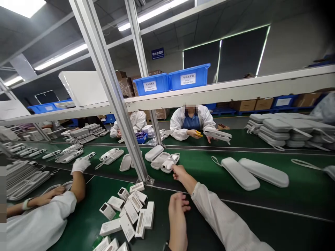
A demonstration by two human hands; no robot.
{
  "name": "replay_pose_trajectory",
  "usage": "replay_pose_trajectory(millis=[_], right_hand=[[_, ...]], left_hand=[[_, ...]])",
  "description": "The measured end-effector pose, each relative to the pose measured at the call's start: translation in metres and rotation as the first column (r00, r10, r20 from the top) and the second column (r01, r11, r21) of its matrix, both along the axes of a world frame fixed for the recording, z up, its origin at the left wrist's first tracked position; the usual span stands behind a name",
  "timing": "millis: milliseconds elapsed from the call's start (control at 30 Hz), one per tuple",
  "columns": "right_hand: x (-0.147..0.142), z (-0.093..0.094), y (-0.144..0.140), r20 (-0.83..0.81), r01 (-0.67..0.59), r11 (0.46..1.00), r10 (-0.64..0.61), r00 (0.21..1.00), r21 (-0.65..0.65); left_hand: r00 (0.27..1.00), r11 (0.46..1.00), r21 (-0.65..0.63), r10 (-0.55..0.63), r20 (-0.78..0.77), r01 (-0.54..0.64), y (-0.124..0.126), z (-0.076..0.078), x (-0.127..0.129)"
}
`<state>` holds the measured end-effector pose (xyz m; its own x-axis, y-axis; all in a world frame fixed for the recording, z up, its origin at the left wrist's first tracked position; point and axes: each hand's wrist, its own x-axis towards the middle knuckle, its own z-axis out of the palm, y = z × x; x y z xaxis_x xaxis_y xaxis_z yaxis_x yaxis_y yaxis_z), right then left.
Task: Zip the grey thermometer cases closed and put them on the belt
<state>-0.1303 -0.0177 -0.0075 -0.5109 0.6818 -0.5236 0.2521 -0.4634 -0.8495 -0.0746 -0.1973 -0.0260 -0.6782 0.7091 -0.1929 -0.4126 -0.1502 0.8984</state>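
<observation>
My right hand (179,173) reaches across to the green belt, its fingers closed at the near edge of an open grey zip case (165,168). Inside that case lies a white rounded device (170,161). Nearer to me my left hand (178,209) hovers above the dark green tabletop, fingers loosely curled and apart, holding nothing. To its left lies a loose pile of small white boxes (131,211), some with a cut-out window. Just behind the open case another grey case (154,152) rests closed on the belt.
A metal post (115,90) rises between bench and belt, carrying a shelf (209,92) with blue bins (188,76). Two closed grey cases (240,173) lie on the belt at right, near stacked cases (277,127). Co-workers sit opposite; a co-worker's gloved hand (80,165) is at left.
</observation>
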Motion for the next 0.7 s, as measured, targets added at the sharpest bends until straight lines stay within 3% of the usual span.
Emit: replay_pose_trajectory(millis=[33, 100, 200, 333, 400, 500, 567, 633, 700], right_hand=[[0.014, 0.004, -0.004, -0.035, 0.016, 1.0, -0.016, 0.999, -0.013], [0.048, 0.01, -0.02, -0.112, 0.02, 0.999, -0.024, 0.993, -0.033], [0.109, 0.01, -0.052, -0.205, -0.052, 0.997, 0.041, 0.978, -0.049], [0.185, 0.004, -0.078, -0.286, -0.209, 0.978, 0.197, 0.938, -0.01], [0.211, 0.003, -0.079, -0.278, -0.29, 0.956, 0.287, 0.917, 0.032], [0.235, 0.004, -0.083, -0.292, -0.259, 0.959, 0.282, 0.914, 0.116], [0.241, 0.0, -0.095, -0.368, -0.06, 0.973, 0.141, 0.919, 0.224], [0.243, -0.008, -0.114, -0.372, 0.134, 0.93, 0.003, 0.928, 0.341], [0.24, -0.02, -0.136, -0.275, 0.163, 0.873, -0.035, 0.961, 0.459]], left_hand=[[0.984, 0.999, 0.017, 0.04, 0.176, -0.044, 0.0, -0.001, -0.006], [0.873, 0.995, 0.058, 0.038, 0.486, -0.075, 0.0, 0.0, -0.015], [0.746, 0.982, 0.181, -0.076, 0.662, -0.06, -0.005, 0.008, -0.018], [0.71, 0.913, 0.385, -0.361, 0.605, 0.137, -0.012, 0.022, 0.001], [0.718, 0.901, 0.352, -0.42, 0.556, 0.254, -0.014, 0.024, 0.015], [0.799, 0.937, 0.141, -0.346, 0.492, 0.319, -0.011, 0.02, 0.033], [0.854, 0.964, 0.045, -0.254, 0.455, 0.263, -0.008, 0.015, 0.041], [0.894, 0.989, 0.065, -0.151, 0.422, 0.136, -0.005, 0.013, 0.045], [0.917, 0.989, 0.146, -0.06, 0.394, 0.002, -0.004, 0.013, 0.046]])
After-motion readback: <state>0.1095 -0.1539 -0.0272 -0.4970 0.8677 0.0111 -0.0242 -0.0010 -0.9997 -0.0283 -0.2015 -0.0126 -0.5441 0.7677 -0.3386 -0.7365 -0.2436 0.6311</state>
